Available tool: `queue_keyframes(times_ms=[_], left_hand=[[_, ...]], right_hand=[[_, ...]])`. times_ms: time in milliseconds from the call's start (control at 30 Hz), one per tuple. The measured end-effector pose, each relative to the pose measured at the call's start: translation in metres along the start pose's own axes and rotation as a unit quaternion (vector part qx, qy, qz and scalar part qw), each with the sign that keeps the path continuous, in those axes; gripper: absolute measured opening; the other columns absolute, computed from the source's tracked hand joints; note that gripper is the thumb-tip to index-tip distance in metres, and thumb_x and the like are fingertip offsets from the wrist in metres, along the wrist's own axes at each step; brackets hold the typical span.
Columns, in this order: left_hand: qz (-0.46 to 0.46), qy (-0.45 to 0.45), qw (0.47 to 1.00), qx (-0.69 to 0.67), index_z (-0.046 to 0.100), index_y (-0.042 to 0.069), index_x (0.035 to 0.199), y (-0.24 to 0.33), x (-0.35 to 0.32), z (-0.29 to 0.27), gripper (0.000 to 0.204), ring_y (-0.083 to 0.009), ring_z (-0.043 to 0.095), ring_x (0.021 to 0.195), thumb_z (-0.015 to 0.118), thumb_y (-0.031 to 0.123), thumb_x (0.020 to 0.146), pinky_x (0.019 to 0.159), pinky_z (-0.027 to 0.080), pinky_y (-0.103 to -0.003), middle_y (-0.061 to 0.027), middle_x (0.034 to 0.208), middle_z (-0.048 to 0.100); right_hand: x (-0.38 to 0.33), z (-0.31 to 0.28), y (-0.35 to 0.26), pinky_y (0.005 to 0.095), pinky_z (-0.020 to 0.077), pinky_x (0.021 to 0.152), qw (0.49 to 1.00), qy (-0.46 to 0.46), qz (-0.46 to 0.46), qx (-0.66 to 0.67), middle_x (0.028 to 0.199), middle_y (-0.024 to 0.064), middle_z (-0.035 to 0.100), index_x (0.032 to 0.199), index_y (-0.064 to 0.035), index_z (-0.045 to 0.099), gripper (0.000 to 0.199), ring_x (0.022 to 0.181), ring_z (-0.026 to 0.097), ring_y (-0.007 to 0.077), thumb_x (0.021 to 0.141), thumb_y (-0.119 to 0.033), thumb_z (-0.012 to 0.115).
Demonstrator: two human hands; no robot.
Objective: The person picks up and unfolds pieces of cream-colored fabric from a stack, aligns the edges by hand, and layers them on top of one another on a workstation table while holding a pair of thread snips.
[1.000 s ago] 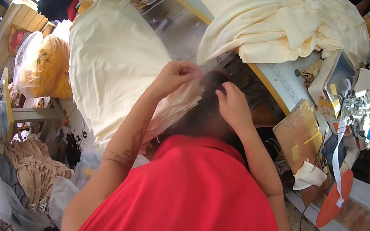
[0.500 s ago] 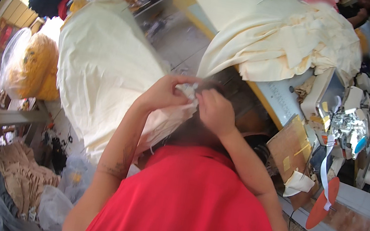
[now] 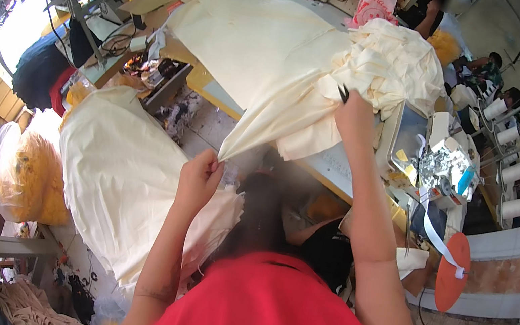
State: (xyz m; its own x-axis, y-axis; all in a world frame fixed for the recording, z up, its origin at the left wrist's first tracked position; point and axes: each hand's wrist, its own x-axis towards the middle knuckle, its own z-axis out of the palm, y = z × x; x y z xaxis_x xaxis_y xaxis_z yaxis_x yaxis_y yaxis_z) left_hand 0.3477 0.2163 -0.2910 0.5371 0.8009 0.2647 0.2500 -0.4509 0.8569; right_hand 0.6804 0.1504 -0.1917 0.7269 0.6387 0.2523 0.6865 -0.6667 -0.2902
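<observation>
My left hand [image 3: 199, 181] is closed in a pinch on the corner of a cream cloth [image 3: 261, 115], which stretches taut from the table down to it. Out to the right, my right hand [image 3: 356, 120] is closed around what look like thread snips; their two dark, pointed blades [image 3: 343, 94] stick out past the fingers, apart at the tips. That hand is over the folds of the same cloth, and whether it also grips any of them I cannot tell. A second large cream cloth [image 3: 122, 175] hangs over something at my left, its gathered edge near my left wrist.
At the right stands a sewing machine [image 3: 448, 158] with thread cones [image 3: 513, 174], a white tape and an orange disc [image 3: 453, 271]. A drawer [image 3: 166, 86] of small items juts out at far left. Yellow stuff in a clear bag [image 3: 33, 174] lies left. Another person [image 3: 426, 12] is at the back.
My hands, together before at a bunched whitish piece, have come apart. The right has moved up and right onto the cloth on the table; the left has moved slightly down, pulling the cloth's corner taut.
</observation>
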Motion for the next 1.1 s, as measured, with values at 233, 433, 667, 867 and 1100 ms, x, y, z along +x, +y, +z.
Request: queue_keyframes(times_ms=[233, 433, 667, 867, 1100], left_hand=[[-0.021, 0.080, 0.997, -0.007, 0.066, 0.002, 0.103, 0.013, -0.008, -0.045, 0.011, -0.0143, 0.058, 0.062, 0.066, 0.008, 0.094, 0.058, 0.046, -0.031, -0.0073, 0.072, 0.060], [-0.047, 0.156, 0.973, -0.163, 0.060, 0.002, 0.111, 0.036, -0.030, -0.119, 0.023, -0.0093, 0.055, 0.080, 0.054, 0.024, 0.107, 0.073, 0.046, -0.025, -0.0012, 0.090, 0.059], [0.063, 0.351, 0.853, -0.381, 0.047, -0.005, 0.141, 0.055, -0.067, -0.213, 0.047, -0.0224, 0.061, 0.117, 0.059, 0.020, 0.104, 0.098, 0.054, -0.037, -0.0170, 0.126, 0.062], [0.152, 0.490, 0.756, 0.406, 0.053, -0.006, 0.136, 0.066, -0.111, -0.288, 0.065, -0.0369, 0.063, 0.119, 0.079, 0.028, 0.087, 0.097, 0.053, -0.040, -0.0236, 0.133, 0.060], [0.078, 0.326, 0.935, -0.116, 0.057, -0.002, 0.129, 0.015, -0.067, -0.319, 0.033, -0.0223, 0.065, 0.103, 0.051, 0.018, 0.102, 0.095, 0.053, -0.038, -0.0145, 0.117, 0.064]], right_hand=[[0.043, -0.048, -0.076, 0.0266, 0.0503, 0.078, 0.851, 0.019, -0.259, 0.456, 0.100, 0.0081, 0.074, 0.123, -0.0034, 0.065, 0.028, 0.091, 0.064, 0.0094, 0.095, -0.008, 0.062], [0.014, -0.034, -0.023, 0.0258, 0.0481, 0.072, 0.931, -0.024, -0.219, 0.292, 0.094, 0.0108, 0.073, 0.120, -0.0058, 0.069, 0.028, 0.078, 0.061, 0.0102, 0.095, -0.003, 0.056], [-0.026, -0.053, -0.040, 0.0305, 0.0434, 0.063, 0.936, -0.177, -0.211, 0.219, 0.067, 0.0062, 0.054, 0.105, -0.0019, 0.070, 0.025, 0.062, 0.049, 0.0128, 0.096, -0.025, 0.065], [-0.064, -0.134, -0.040, 0.0295, 0.0419, 0.061, 0.873, -0.232, -0.352, 0.246, 0.066, 0.0038, 0.058, 0.096, -0.0055, 0.073, 0.024, 0.062, 0.050, 0.0111, 0.082, -0.023, 0.079], [-0.038, -0.139, -0.030, 0.0224, 0.0402, 0.049, 0.770, -0.260, -0.221, 0.538, 0.066, 0.0028, 0.062, 0.104, 0.0040, 0.069, 0.019, 0.052, 0.053, 0.0076, 0.088, -0.004, 0.064]])
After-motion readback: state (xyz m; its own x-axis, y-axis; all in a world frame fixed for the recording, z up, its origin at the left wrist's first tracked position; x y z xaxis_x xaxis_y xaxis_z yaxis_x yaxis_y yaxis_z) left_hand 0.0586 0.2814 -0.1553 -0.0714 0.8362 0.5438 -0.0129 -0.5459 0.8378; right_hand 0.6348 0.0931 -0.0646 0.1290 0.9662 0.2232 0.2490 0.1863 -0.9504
